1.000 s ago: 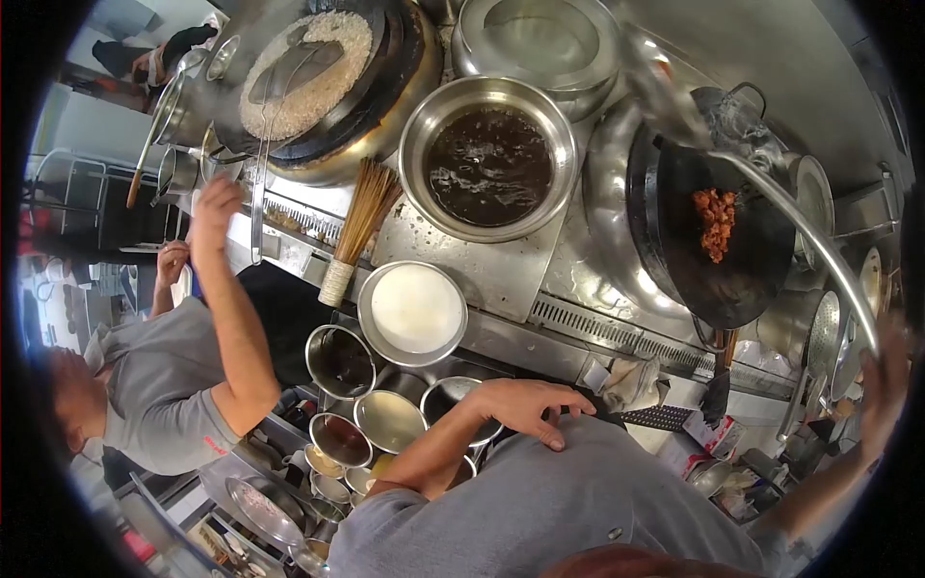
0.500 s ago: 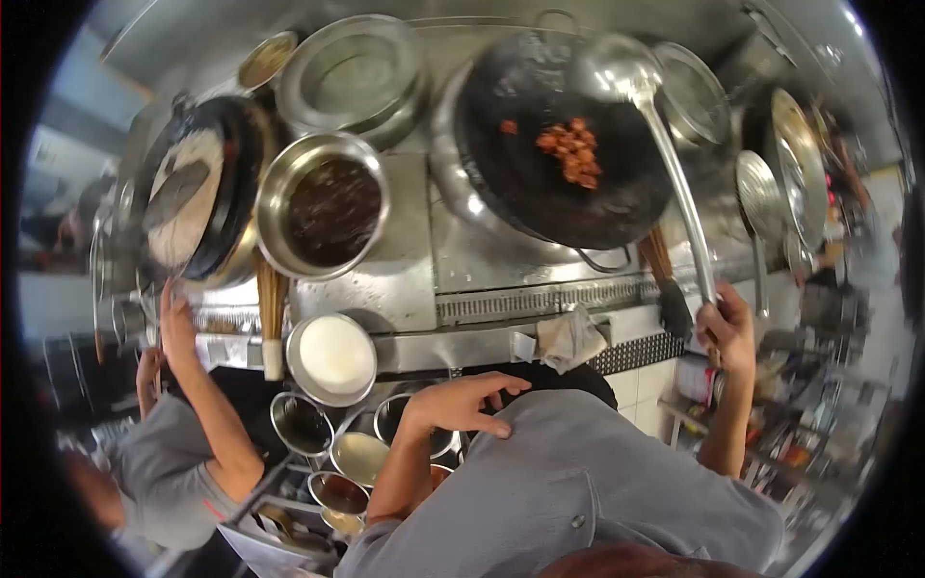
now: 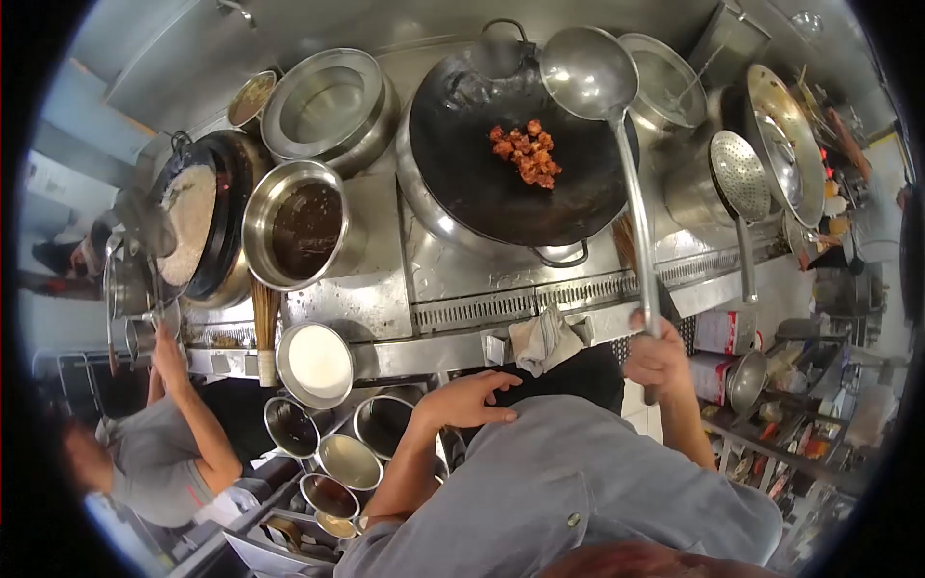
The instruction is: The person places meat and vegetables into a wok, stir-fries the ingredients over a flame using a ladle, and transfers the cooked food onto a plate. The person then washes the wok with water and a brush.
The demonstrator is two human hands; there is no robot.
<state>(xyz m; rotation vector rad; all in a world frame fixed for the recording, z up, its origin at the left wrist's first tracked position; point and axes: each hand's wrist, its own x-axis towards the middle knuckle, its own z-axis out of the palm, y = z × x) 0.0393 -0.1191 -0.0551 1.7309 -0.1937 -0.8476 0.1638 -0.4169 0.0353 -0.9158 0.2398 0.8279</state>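
Note:
My right hand [image 3: 660, 358] is closed around the handle of a long metal ladle [image 3: 636, 212]. The ladle's round bowl hangs over the upper right part of a black wok [image 3: 482, 207]. Inside the wok lies a small heap of reddish-brown chunks [image 3: 528, 152], apart from the ladle; they look like coated meat. Beside the front of my grey shirt, my left hand [image 3: 472, 398] rests with fingers spread and holds nothing that I can see. A folded cloth [image 3: 545, 344] hangs on the counter edge just beyond it.
Left of the wok stand a pot of dark liquid [image 3: 306, 231] and a wide metal pot [image 3: 323, 101]. A bowl of white contents [image 3: 320, 361] and several sauce containers sit lower left. A perforated skimmer [image 3: 740, 178] lies right. A co-worker [image 3: 183, 414] works at another wok [image 3: 207, 217].
My right hand has come left and closer to my body with the ladle. The whole view has shifted a little. My left hand stays near my shirt.

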